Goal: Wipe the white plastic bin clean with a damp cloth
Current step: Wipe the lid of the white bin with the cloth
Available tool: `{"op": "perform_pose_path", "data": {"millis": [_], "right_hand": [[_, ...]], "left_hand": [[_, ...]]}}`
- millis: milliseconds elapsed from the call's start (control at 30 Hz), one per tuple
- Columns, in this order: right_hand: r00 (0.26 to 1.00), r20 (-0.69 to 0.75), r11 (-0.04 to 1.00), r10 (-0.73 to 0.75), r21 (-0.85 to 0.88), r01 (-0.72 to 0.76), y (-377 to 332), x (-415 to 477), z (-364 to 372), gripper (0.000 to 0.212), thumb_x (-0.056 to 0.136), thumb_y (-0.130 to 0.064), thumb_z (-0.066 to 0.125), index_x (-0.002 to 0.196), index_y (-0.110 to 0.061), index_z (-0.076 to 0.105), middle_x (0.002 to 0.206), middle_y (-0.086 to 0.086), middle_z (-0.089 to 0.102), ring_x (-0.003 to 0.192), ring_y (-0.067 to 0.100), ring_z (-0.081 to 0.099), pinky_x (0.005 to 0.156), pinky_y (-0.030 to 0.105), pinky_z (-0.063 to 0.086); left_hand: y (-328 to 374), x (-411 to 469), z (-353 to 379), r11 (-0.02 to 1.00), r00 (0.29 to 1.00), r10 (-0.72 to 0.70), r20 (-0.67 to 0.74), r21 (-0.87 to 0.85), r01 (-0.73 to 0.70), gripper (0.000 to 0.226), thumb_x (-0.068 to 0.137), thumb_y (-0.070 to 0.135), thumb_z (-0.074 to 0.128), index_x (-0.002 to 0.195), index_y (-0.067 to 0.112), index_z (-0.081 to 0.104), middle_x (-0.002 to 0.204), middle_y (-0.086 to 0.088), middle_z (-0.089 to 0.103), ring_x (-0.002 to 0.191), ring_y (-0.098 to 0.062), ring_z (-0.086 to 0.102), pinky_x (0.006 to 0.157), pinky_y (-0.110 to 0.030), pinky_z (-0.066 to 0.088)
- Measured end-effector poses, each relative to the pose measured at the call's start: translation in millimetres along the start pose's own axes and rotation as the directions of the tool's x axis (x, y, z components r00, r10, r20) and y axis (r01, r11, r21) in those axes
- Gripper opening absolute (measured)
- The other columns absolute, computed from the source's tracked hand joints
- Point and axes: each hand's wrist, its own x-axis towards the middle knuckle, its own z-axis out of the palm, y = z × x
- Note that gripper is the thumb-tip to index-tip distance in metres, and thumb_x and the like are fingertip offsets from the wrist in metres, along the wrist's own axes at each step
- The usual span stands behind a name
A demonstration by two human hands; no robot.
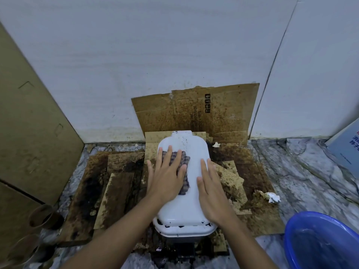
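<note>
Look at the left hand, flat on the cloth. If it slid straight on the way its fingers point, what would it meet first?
Probably the black specks on the white bin beyond the cloth under the left hand, then the bin's far rim. Depth is uncertain.

Glossy white plastic bin (191, 193), checked woven cloth (183, 171), stained matt cardboard (196, 113).

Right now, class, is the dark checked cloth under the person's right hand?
No: the dark checked cloth lies under the left hand, while the right hand rests bare on the white plastic bin.
</note>
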Motion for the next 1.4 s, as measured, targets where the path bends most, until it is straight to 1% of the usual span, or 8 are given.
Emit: {"op": "perform_pose_path", "data": {"millis": [300, 467, 533, 633, 800, 900, 1100, 1400], "right_hand": [[1.0, -0.001, 1.0, 0.004, -0.005, -0.004, 0, 8, 2, 0.058, 0.107, -0.054, 0.017, 0.156, -0.048, -0.012, 0.161, -0.028, -0.029, 0.148, -0.004, -0.028, 0.12, 0.026, -0.003], [1.0, -0.003, 1.0, 0.007, -0.002, -0.007, 0, 10, 2, 0.057, 0.107, -0.054, 0.018, 0.156, -0.049, -0.011, 0.16, -0.03, -0.027, 0.148, -0.004, -0.027, 0.121, 0.027, -0.001], [1.0, -0.002, 1.0, 0.011, -0.015, -0.011, 0, 9, 2, 0.057, 0.107, -0.054, 0.017, 0.156, -0.049, -0.012, 0.161, -0.029, -0.027, 0.148, -0.004, -0.027, 0.121, 0.028, -0.002], [1.0, -0.001, 1.0, 0.007, -0.025, -0.007, 0, 7, 4, 0.058, 0.106, -0.055, 0.016, 0.156, -0.048, -0.012, 0.161, -0.028, -0.027, 0.148, -0.003, -0.027, 0.121, 0.028, -0.003], [1.0, -0.003, 1.0, 0.003, -0.016, -0.003, -1, 6, 3, 0.058, 0.108, -0.053, 0.018, 0.158, -0.045, -0.01, 0.163, -0.026, -0.025, 0.15, -0.002, -0.024, 0.121, 0.028, -0.002], [1.0, 0.001, 1.0, 0.002, -0.015, -0.002, -3, 5, 2, 0.059, 0.107, -0.053, 0.018, 0.159, -0.044, -0.009, 0.163, -0.025, -0.025, 0.15, -0.001, -0.023, 0.122, 0.03, -0.001], [1.0, 0.007, 1.0, 0.005, -0.013, -0.005, -2, 5, 2, 0.06, 0.108, -0.052, 0.022, 0.159, -0.043, -0.008, 0.165, -0.022, -0.022, 0.153, 0.002, -0.018, 0.124, 0.034, 0.005], [1.0, -0.005, 1.0, 0.001, -0.001, -0.001, -2, 1, 1, 0.062, 0.108, -0.049, 0.026, 0.161, -0.038, -0.005, 0.167, -0.018, -0.018, 0.154, 0.004, -0.016, 0.121, 0.03, 0.006]], "left_hand": [[9, 108, -10, 1.0, 1.0, -0.015, -0.003, 0.008, 0.015, 0.056, 0.105, 0.055, 0.015, 0.159, 0.041, 0.009, 0.17, 0.007, -0.003, 0.155, -0.021, -0.014, 0.12, -0.06, -0.008], [19, 134, -14, 0.997, 0.999, -0.054, -0.003, -0.061, 0.053, 0.053, 0.106, 0.052, 0.017, 0.155, 0.038, 0.029, 0.168, 0.005, 0.017, 0.156, -0.023, -0.003, 0.122, -0.061, 0.0], [18, 134, -14, 0.996, 0.998, -0.055, -0.009, -0.065, 0.055, 0.052, 0.106, 0.052, 0.018, 0.154, 0.037, 0.032, 0.167, 0.005, 0.021, 0.156, -0.023, 0.0, 0.122, -0.06, 0.001], [13, 126, -13, 0.997, 0.999, -0.039, -0.024, -0.062, 0.038, 0.053, 0.106, 0.053, 0.018, 0.156, 0.038, 0.027, 0.168, 0.006, 0.017, 0.156, -0.022, 0.0, 0.122, -0.061, 0.001], [4, 97, -10, 1.0, 0.999, -0.014, -0.045, -0.022, 0.013, 0.056, 0.105, 0.056, 0.015, 0.159, 0.042, 0.012, 0.17, 0.008, 0.004, 0.156, -0.02, -0.007, 0.123, -0.06, -0.002], [-5, 75, -7, 0.999, 0.999, -0.02, -0.049, -0.027, 0.018, 0.056, 0.105, 0.056, 0.017, 0.159, 0.042, 0.011, 0.17, 0.01, 0.001, 0.156, -0.02, -0.01, 0.122, -0.059, -0.001], [-18, 18, 1, 0.99, 0.999, -0.021, -0.039, -0.139, 0.015, 0.059, 0.104, 0.059, 0.021, 0.159, 0.042, 0.01, 0.169, 0.012, -0.007, 0.155, -0.016, -0.014, 0.122, -0.058, -0.001], [-17, -50, 18, 0.942, 0.999, -0.038, -0.039, -0.334, 0.023, 0.059, 0.101, 0.063, 0.027, 0.157, 0.049, 0.013, 0.164, 0.025, -0.013, 0.154, -0.01, -0.016, 0.123, -0.056, 0.004]]}}
